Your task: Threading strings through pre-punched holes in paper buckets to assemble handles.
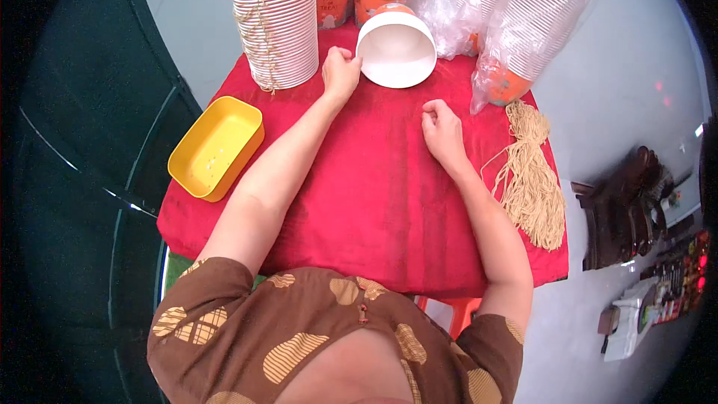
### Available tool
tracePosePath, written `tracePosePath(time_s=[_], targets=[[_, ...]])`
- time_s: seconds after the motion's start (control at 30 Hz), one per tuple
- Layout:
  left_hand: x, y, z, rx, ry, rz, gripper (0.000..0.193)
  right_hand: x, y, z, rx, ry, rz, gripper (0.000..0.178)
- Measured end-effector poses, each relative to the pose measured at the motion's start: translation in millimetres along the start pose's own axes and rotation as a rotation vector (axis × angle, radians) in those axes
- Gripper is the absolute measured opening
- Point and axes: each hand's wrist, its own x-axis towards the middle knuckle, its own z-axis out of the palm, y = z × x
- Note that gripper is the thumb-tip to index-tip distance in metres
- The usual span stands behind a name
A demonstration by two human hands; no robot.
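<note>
A white-lined orange paper bucket [396, 52] lies tipped at the back middle of the table, its open mouth toward me. My left hand [342, 75] is closed at the left edge of its rim, the fingertips partly hidden. To the right and nearer, my right hand [443, 135] hovers over or rests on the red cloth with its fingers curled in; whatever may be between them does not show. Beyond my right forearm lies a thick bundle of beige cord [532, 179], with one loose strand straying toward my arm.
Red cloth [359, 202] covers the table. At left sits a yellow plastic bin [217, 148] with small scraps inside. Behind it rises a nested stack of buckets [278, 34] with cord loops hanging down its side. More stacks stand at the back, including a plastic-wrapped stack [535, 30] at right.
</note>
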Motion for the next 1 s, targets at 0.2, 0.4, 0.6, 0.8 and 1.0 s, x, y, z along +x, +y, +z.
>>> tracePosePath(time_s=[0.2, 0.4, 0.6, 0.8, 1.0], targets=[[-12, -13, 9, -0.153, 0.036, 0.056, 0.028, 49, 41, 31, -0.004, 0.226, 0.001, 0.024], [-6, -25, 14, -0.277, -0.064, 0.094, 0.016, 80, 47, 51, 0.025, 0.401, 0.032, 0.026], [-1, -26, 18, -0.335, -0.109, 0.063, 0.012, 94, 52, 48, -0.033, 0.444, 0.050, 0.024], [-6, -19, 16, -0.431, -0.170, 0.047, 0.009, 101, 62, 50, -0.077, 0.422, 0.031, 0.017], [-8, -16, 9, -0.470, -0.283, 0.013, 0.016, 98, 63, 47, -0.105, 0.420, -0.013, 0.013]])
